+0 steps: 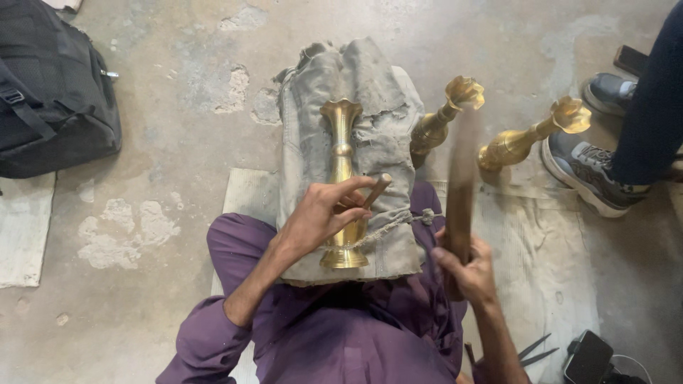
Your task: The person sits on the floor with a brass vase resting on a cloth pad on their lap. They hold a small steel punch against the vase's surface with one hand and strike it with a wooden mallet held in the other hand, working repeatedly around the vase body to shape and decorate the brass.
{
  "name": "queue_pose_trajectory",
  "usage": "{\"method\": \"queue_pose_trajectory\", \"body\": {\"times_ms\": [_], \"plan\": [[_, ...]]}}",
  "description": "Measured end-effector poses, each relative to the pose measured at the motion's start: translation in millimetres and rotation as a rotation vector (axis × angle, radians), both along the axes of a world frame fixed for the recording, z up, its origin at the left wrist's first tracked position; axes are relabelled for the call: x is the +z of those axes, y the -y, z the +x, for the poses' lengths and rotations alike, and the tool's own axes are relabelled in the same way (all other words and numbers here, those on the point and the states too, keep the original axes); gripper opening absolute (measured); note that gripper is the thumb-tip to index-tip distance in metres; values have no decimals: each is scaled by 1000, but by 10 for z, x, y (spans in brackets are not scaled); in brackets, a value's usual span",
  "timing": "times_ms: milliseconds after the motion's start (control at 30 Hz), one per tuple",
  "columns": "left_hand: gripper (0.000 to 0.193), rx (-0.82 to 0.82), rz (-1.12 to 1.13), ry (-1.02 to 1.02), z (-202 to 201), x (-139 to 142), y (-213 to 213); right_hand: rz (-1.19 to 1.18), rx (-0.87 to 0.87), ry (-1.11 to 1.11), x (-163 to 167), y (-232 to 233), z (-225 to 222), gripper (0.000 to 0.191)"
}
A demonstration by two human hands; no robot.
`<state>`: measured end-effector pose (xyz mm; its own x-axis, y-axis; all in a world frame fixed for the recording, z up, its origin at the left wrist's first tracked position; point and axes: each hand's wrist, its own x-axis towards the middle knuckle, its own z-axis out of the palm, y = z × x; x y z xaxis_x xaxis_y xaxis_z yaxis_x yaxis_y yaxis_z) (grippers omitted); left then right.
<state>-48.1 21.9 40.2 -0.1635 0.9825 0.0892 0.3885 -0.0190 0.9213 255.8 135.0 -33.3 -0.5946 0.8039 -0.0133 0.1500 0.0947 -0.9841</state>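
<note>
While the left hand (pixel 320 217) presses down on a brass vase (pixel 343 186), its fingers are curled in a closed grip around a short wooden-handled punch (pixel 377 190), which leans at a slant against the vase's lower body. That vase lies lengthwise on a grey cloth pad (pixel 356 149), its flared mouth pointing away from the person and its round foot near the lap. One frayed cord (pixel 398 222) runs from the pad's near edge toward the right.

The right hand (pixel 466 274) has a closed grip around the lower end of a long wooden stick (pixel 461 186), which stands raised and blurred just to the right of the pad, well above the vase and not touching it.

Three brass vases are in view in all: the one on the pad and two more lying on the floor (pixel 178 92) beyond the stick. The nearer one (pixel 445 117) rests just beside the pad's right edge, and the farther one (pixel 533 135) lies near a grey shoe (pixel 590 174). Two shoes show at the right edge, belonging to another person in dark trousers (pixel 651 107).

One black backpack (pixel 53 89) sits at the upper left on the concrete floor. One pale mat (pixel 548 263) is spread under the seated person, whose purple clothing (pixel 334 327) fills the lower middle. Near the bottom right lie a pair of thin metal tools (pixel 533 348) and one dark phone (pixel 589 359), touching a white cable
</note>
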Motion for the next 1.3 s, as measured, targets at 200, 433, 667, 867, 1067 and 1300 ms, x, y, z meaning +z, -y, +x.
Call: {"method": "queue_pose_trajectory", "body": {"times_ms": [200, 433, 667, 867, 1067, 1300], "plan": [[59, -53, -87, -166, 22, 103, -57, 45, -38, 112, 68, -37, 54, 21], [55, -88, -97, -236, 46, 224, -82, 318, 11, 180, 312, -104, 33, 34], [56, -91, -80, -285, 100, 199, -107, 155, -94, 181, 403, -189, 13, 30], [56, -93, -101, -287, 86, 183, -113, 764, -61, 526, 540, -282, 55, 37], [55, -113, -38, -340, 100, 174, -119, 641, 6, 705, 506, -326, 101, 39], [55, -122, -117, -360, 122, 185, -155, 507, -117, 479, 410, -240, 112, 37]]}}
